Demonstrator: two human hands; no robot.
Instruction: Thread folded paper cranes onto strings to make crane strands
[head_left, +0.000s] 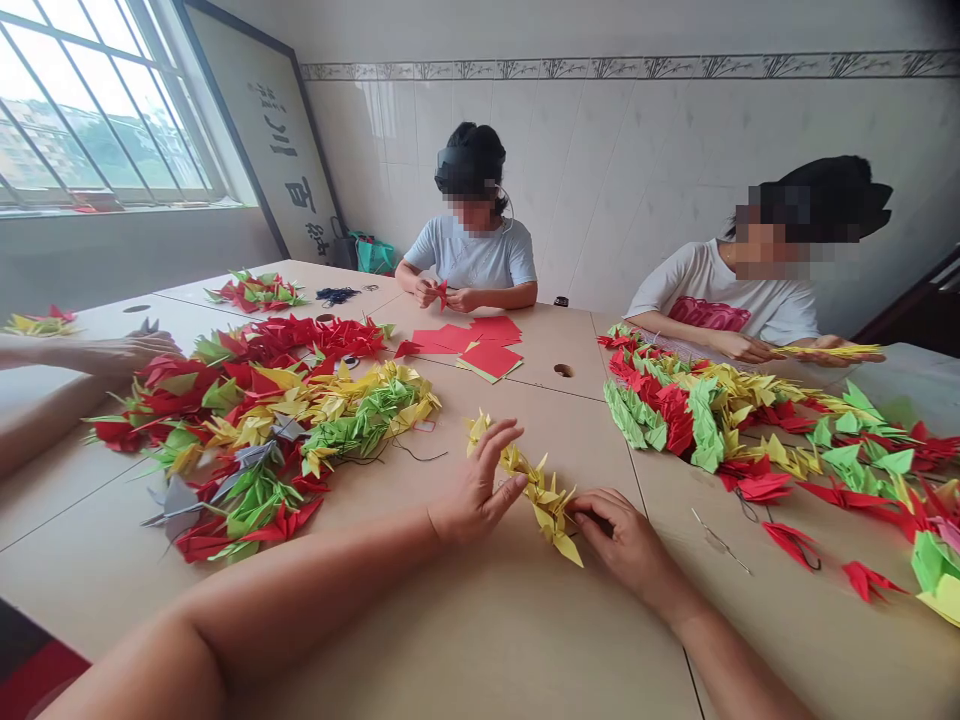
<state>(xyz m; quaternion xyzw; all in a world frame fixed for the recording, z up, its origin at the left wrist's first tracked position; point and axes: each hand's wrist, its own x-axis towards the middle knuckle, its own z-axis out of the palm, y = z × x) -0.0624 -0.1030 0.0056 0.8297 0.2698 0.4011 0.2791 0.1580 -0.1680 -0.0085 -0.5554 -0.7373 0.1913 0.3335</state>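
Note:
A row of yellow folded paper cranes [551, 500] lies on the table in front of me, running away toward the upper left. My left hand [476, 490] is beside the far part of this row, its fingers raised and spread, with nothing in its grasp. At the near end, my right hand [626, 550] has its thumb and fingers closed on the edge of a yellow crane. Any thread there is too fine to make out. To the right of my right hand, a thin needle-like metal tool [720, 541] rests on the tabletop.
Left is a heap of red, green, yellow and grey cranes [255, 400]; another crane pile [697, 410] spreads along the right. Red paper squares [487, 358] lie farther back. Two people [472, 260] [727, 295] sit opposite, handling paper. Another person's hands [127, 352] reach in from the left.

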